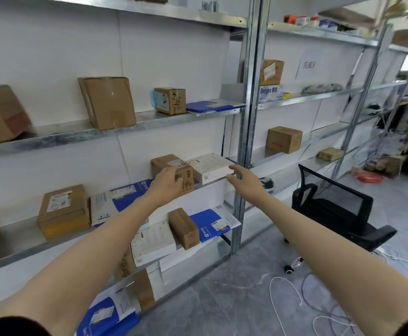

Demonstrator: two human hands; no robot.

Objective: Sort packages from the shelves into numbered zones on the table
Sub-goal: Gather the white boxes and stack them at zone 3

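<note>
Cardboard, brown and taped, is what I see my left hand (167, 183) on: a small box (173, 167) with a white label on top, standing on the middle metal shelf (16, 237) near its right end. The fingers lie against the box's front face, lightly bent; I cannot tell whether they grip it or only touch it. Just beside the box, on its right and touching it, lies a flat white carton (209, 167). My right hand (240, 178) is at that carton's right front corner, fingers straight and thumb spread apart, holding nothing; whether the fingertips touch the carton's edge I cannot make out. Left of the small box on the same shelf a blue-and-white mailer (125, 197) lies flat, and further left sits a bigger brown parcel (63, 212). Off to the right, a black mesh chair (331, 202) stands on the grey floor, with white cables (292, 301) loose near it.
</note>
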